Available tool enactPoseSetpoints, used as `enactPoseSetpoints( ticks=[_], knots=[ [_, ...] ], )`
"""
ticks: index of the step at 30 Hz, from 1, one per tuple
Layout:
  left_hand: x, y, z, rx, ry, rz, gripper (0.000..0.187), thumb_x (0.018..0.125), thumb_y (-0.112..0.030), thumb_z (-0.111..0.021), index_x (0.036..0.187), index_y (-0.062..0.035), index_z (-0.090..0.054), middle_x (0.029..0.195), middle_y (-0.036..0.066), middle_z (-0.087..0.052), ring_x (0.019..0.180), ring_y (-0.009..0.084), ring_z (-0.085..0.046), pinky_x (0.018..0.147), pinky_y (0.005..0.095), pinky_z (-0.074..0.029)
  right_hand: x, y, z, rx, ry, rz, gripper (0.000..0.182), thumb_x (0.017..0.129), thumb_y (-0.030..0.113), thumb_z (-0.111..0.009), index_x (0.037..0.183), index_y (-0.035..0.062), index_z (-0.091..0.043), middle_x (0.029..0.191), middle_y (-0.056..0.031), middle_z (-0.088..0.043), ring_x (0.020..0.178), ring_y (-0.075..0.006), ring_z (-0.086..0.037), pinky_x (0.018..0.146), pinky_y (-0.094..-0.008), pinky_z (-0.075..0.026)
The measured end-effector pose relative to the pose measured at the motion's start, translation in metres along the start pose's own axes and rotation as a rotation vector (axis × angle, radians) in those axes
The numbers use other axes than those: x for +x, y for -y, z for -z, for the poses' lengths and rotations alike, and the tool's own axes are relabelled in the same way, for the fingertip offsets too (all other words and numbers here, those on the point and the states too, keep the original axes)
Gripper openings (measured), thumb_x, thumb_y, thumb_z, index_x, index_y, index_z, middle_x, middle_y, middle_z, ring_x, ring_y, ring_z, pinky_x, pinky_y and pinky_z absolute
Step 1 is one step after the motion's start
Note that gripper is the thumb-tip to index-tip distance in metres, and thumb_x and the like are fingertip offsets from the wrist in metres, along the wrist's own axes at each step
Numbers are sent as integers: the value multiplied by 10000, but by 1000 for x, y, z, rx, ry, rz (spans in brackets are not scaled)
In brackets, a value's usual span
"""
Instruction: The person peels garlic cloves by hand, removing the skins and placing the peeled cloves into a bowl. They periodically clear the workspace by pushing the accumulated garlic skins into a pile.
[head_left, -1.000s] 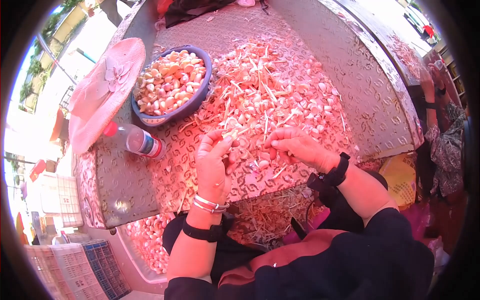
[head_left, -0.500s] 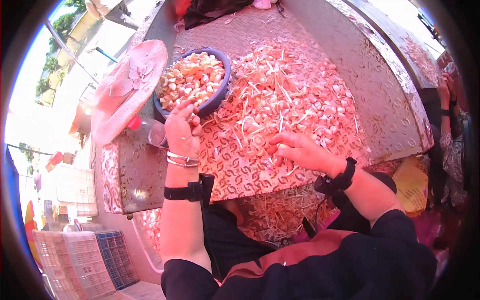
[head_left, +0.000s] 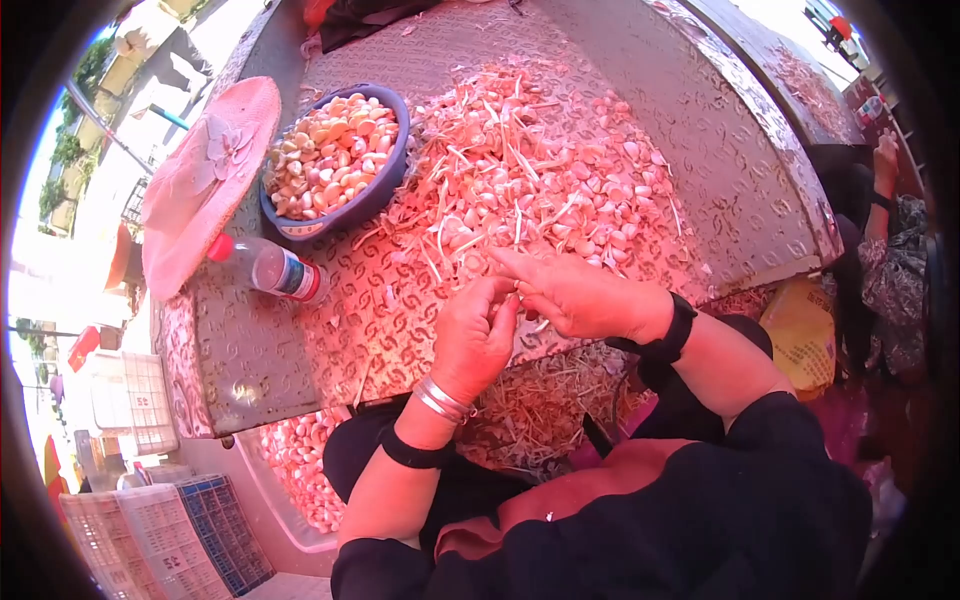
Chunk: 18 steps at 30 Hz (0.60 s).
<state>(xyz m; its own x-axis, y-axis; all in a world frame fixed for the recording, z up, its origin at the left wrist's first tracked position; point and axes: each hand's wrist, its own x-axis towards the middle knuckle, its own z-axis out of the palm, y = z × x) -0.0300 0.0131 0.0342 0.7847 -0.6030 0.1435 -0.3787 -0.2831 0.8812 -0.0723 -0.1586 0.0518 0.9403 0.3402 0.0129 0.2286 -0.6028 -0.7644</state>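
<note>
My left hand (head_left: 474, 338) and my right hand (head_left: 590, 297) meet over the near edge of the patterned metal tray (head_left: 350, 345). Their fingertips pinch a small pale garlic clove (head_left: 517, 286), mostly covered by the fingers. Just beyond them spreads a heap of unpeeled garlic cloves (head_left: 590, 215), mixed with dry stalks and papery skins (head_left: 480, 135). To the upper left, a blue bowl (head_left: 390, 190) tilts slightly, full of peeled garlic cloves (head_left: 335, 155).
A plastic bottle (head_left: 285, 272) with a red cap lies left of the bowl, beside a pink sun hat (head_left: 205, 180). Below left stand a tub of cloves (head_left: 305, 470) and plastic crates (head_left: 165, 535). Another person's hand (head_left: 885, 160) shows at far right, near a yellow sack (head_left: 800, 335).
My left hand has moved from the bowl's rim down and right to meet my right hand. Their fingertips now come together on a clove. The view has shifted slightly.
</note>
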Motion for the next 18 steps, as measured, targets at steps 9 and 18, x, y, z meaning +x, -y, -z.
enactPoseSetpoints(
  ticks=[9, 18],
  knots=[
    [3, -3, 1, 383, 11, -276, 103, 772, -28, -536, 874, -14, -542, 736, 162, -552, 642, 354, -563, 549, 416, -453, -2, 9, -1, -99, 13, 6, 647, 775, -4, -491, 1369, -8, -234, 986, -290, -554, 892, -429, -553, 727, -454, -453],
    [5, 2, -12, 97, -135, -166, 66, 796, -24, -524, 845, -7, -565, 711, 157, -578, 614, 339, -566, 539, 380, -448, -1, 8, 0, -192, -42, 97, 710, 715, -40, -512, 1371, -6, -241, 1066, -259, -545, 861, -405, -564, 701, -433, -470]
  ],
)
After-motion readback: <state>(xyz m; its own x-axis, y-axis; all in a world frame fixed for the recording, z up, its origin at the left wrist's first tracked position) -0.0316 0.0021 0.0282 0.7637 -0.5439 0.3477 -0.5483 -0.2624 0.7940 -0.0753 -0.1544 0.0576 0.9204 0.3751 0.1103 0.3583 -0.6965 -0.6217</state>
